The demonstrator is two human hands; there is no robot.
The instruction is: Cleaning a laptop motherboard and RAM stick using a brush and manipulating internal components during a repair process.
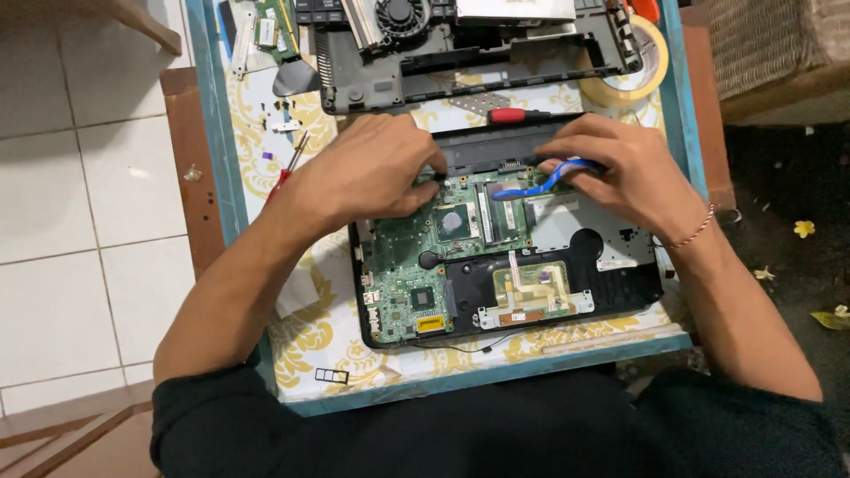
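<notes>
2 hands bent over mobo

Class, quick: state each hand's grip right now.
Left hand: fingers curled, pressing on the green motherboard; whether it holds anything cannot be told.
Right hand: closed on a blue pry tool.

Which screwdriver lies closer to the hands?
The one with the red handle just above both hands, lying flat; the other screwdriver sits off left of the left hand.

White rectangular label on the opened laptop's right side
</notes>
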